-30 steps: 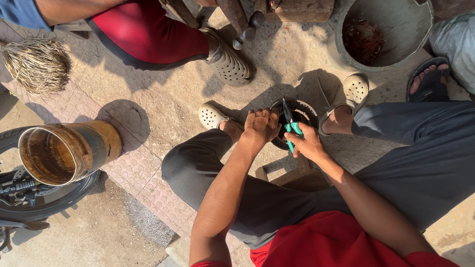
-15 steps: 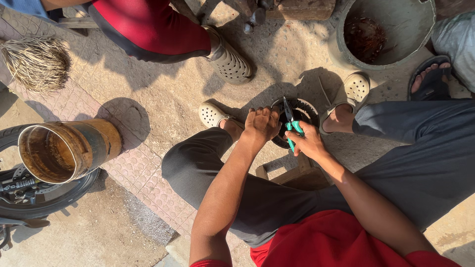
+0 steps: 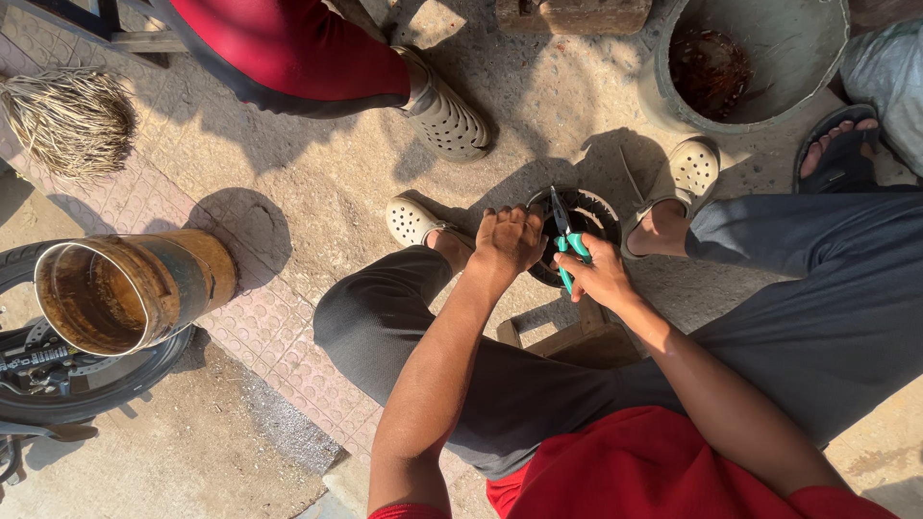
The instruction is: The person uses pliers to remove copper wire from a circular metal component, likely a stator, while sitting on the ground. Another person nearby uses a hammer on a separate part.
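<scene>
I sit over a small dark round part (image 3: 588, 213) that lies on the concrete between my feet. My left hand (image 3: 508, 240) rests curled on its left edge and holds it steady. My right hand (image 3: 601, 276) grips green-handled pliers (image 3: 565, 238), whose dark jaws point up onto the round part. My feet in cream perforated clogs (image 3: 415, 221) flank the part on either side. Much of the part is hidden beneath my hands.
A rusty metal cylinder (image 3: 125, 288) lies on a motorcycle tyre (image 3: 91, 389) at left. A grey bucket (image 3: 750, 58) stands at top right. A straw bundle (image 3: 69, 120) lies top left. Another person's red-trousered leg and clog (image 3: 447, 115) are ahead; a sandalled foot (image 3: 838, 149) is right.
My hands have stayed on the round part with the pliers. The other person's leg has shifted slightly left.
</scene>
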Demonstrator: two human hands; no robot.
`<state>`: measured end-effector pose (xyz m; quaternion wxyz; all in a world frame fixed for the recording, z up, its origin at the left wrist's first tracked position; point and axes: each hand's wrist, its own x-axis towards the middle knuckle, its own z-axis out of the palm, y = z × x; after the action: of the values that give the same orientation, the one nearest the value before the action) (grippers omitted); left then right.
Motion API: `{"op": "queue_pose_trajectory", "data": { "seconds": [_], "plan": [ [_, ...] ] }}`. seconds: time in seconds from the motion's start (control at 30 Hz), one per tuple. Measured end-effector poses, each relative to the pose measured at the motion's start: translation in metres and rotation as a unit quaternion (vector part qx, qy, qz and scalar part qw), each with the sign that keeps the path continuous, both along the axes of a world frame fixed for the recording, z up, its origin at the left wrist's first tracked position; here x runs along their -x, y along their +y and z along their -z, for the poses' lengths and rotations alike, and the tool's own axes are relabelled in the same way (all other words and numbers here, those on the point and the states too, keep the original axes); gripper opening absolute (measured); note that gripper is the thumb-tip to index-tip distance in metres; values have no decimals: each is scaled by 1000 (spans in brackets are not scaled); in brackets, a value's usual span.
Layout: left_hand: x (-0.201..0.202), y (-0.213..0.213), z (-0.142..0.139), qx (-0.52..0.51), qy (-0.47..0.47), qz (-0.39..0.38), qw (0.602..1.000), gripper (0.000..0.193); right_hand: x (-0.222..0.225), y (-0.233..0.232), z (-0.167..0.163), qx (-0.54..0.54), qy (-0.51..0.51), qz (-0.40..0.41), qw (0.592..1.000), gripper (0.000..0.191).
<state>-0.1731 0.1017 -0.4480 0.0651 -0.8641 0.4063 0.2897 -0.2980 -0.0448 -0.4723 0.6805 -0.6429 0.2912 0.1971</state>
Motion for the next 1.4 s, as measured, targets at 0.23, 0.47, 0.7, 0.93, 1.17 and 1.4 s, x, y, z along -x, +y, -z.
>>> {"op": "queue_pose_trajectory", "data": {
  "seconds": [0.23, 0.47, 0.7, 0.93, 1.17, 1.4],
  "plan": [
    [1, 2, 3, 10, -7, -7, 1000, 52, 1, 1, 2, 1, -3, -1, 1000, 19],
    [1, 2, 4, 6, -3, -16, 1000, 50, 0, 1, 2, 8, -6, -3, 1000, 20],
    [1, 1, 1, -7, 4, -15, 1000, 52, 1, 2, 0, 5, -2, -3, 1000, 22],
    [2, 2, 5, 12, -14, -13, 1000, 55, 0, 1, -1, 2, 3, -3, 1000, 24],
    [4, 4, 8, 15, -10, -15, 1000, 55, 1, 2, -1, 7, -3, -4, 1000, 23],
    [2, 0, 1, -11, 13, -12, 1000, 52, 2, 3, -4, 2, -7, -1, 1000, 23]
  ]
}}
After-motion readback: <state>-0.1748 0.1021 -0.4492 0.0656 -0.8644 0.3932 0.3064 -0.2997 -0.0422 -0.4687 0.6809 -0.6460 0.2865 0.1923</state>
